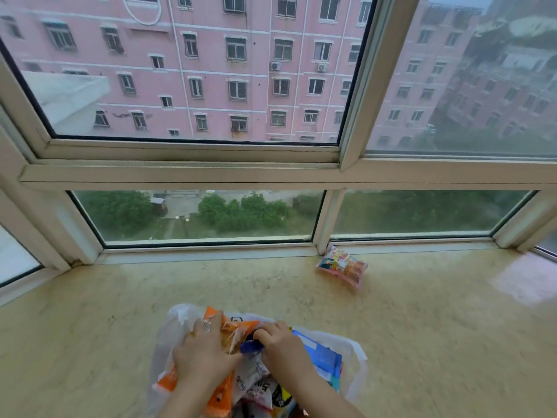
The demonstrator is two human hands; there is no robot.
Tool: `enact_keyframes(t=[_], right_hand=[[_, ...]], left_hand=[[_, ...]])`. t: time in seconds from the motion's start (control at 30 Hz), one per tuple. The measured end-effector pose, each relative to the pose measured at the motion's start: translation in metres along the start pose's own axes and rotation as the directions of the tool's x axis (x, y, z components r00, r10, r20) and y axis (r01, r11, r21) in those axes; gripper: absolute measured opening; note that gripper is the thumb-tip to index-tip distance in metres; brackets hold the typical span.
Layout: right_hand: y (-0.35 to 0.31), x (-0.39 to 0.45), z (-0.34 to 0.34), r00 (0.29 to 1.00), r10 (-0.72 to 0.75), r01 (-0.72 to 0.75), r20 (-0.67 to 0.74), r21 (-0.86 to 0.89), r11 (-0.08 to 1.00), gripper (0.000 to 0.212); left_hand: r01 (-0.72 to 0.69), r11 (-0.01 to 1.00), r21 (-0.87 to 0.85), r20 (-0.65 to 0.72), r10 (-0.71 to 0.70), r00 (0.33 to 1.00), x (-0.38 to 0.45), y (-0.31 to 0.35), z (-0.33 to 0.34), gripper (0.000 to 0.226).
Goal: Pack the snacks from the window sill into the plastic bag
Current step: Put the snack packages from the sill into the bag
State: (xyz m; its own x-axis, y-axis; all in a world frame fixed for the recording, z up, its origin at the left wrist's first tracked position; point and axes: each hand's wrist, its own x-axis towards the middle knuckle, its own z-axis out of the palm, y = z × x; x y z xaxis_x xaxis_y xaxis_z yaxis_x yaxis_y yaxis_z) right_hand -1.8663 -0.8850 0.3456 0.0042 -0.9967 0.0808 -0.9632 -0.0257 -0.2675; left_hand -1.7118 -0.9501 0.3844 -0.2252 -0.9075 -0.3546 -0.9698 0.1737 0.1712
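A thin white plastic bag [352,348] lies on the marble window sill [120,312] near the front edge, with several snack packets inside. My left hand [205,351] grips an orange snack packet [232,330] at the bag's mouth. My right hand [280,342] pinches a small dark blue packet [248,346] just beside it. A light blue packet [322,357] lies in the bag under my right wrist. One pink and multicoloured snack packet [342,265] lies alone on the sill by the window frame, far right of the bag.
The window frame [211,251] runs along the back of the sill, with a vertical post [327,224] just behind the loose packet. Angled side panes close in the sill at left and right.
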Motion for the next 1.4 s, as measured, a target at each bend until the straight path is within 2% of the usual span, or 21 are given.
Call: enact_keyframes(t=[0.1, 0.2, 0.3, 0.47, 0.67, 0.7, 0.73, 0.77, 0.83, 0.87, 0.93, 0.97, 1.03, 1.13, 1.23, 1.3, 1.4], right_hand=[[0.006, 0.011, 0.021, 0.998, 0.023, -0.025, 0.057, 0.049, 0.998, 0.031], [0.006, 0.021, 0.029, 0.99, 0.058, -0.07, 0.127, 0.094, 0.993, 0.045], [0.008, 0.029, 0.034, 0.981, 0.063, -0.079, 0.184, 0.08, 0.994, 0.047], [0.012, 0.047, 0.046, 0.951, 0.115, -0.143, 0.287, 0.08, 0.986, 0.047], [0.014, 0.051, 0.056, 0.904, 0.149, -0.17, 0.4, 0.017, 0.985, 0.057], [0.017, 0.049, 0.054, 0.916, 0.134, -0.169, 0.378, 0.06, 0.984, 0.053], [0.02, 0.049, 0.05, 0.946, 0.121, -0.162, 0.3, 0.113, 0.98, 0.047], [0.024, 0.049, 0.046, 0.975, 0.131, -0.159, 0.18, 0.151, 0.976, 0.041], [0.033, 0.053, 0.041, 0.98, 0.195, -0.189, -0.022, 0.164, 0.968, 0.032], [0.036, 0.056, 0.041, 0.97, 0.239, -0.232, -0.04, 0.126, 0.965, 0.033], [0.039, 0.066, 0.045, 0.948, 0.297, -0.295, 0.112, -0.034, 0.955, 0.041], [0.037, 0.07, 0.045, 0.923, 0.323, -0.306, 0.21, -0.108, 0.946, 0.039], [0.031, 0.075, 0.045, 0.889, 0.369, -0.328, 0.271, -0.185, 0.926, 0.027], [0.027, 0.078, 0.042, 0.913, 0.336, -0.297, 0.231, -0.188, 0.936, 0.033], [0.039, 0.075, 0.039, 0.947, 0.318, -0.313, 0.042, -0.092, 0.945, 0.039], [0.05, 0.071, 0.036, 0.931, 0.366, -0.366, -0.001, -0.046, 0.93, 0.031], [0.054, 0.062, 0.025, 0.931, 0.359, -0.359, -0.066, 0.011, 0.933, 0.026]], left_hand=[[0.05, 0.999, 0.003, 0.056, -0.05, 0.997, 0.004, -0.008, 0.004, 0.106], [0.1, 0.995, 0.014, 0.119, -0.101, 0.988, 0.009, -0.018, 0.005, 0.101], [0.128, 0.991, 0.023, 0.15, -0.13, 0.98, 0.013, -0.024, 0.005, 0.102], [0.134, 0.99, 0.048, 0.17, -0.141, 0.975, 0.017, -0.026, 0.002, 0.106], [0.137, 0.99, 0.028, 0.137, -0.139, 0.981, 0.015, -0.024, 0.005, 0.105], [0.133, 0.991, 0.028, 0.129, -0.136, 0.982, 0.014, -0.025, 0.007, 0.105], [0.135, 0.991, 0.021, 0.122, -0.137, 0.983, 0.013, -0.026, 0.008, 0.105], [0.14, 0.99, 0.008, 0.117, -0.14, 0.983, 0.011, -0.028, 0.009, 0.105], [0.14, 0.99, -0.02, 0.101, -0.137, 0.985, 0.009, -0.031, 0.01, 0.105], [0.132, 0.991, -0.025, 0.09, -0.129, 0.987, 0.008, -0.032, 0.011, 0.105], [0.118, 0.993, -0.028, 0.072, -0.115, 0.991, 0.007, -0.033, 0.012, 0.105], [0.115, 0.993, -0.029, 0.066, -0.113, 0.991, 0.006, -0.033, 0.013, 0.105], [0.111, 0.993, -0.033, 0.05, -0.11, 0.993, 0.004, -0.032, 0.014, 0.105], [0.078, 0.995, -0.067, 0.01, -0.078, 0.997, -0.001, -0.03, 0.017, 0.101], [0.01, 0.994, -0.111, 0.001, -0.009, 1.0, -0.006, -0.026, 0.021, 0.099], [-0.035, 0.99, -0.139, 0.002, 0.036, 0.999, -0.008, -0.021, 0.026, 0.098], [-0.079, 0.986, -0.149, -0.016, 0.078, 0.997, -0.007, -0.011, 0.034, 0.097]])
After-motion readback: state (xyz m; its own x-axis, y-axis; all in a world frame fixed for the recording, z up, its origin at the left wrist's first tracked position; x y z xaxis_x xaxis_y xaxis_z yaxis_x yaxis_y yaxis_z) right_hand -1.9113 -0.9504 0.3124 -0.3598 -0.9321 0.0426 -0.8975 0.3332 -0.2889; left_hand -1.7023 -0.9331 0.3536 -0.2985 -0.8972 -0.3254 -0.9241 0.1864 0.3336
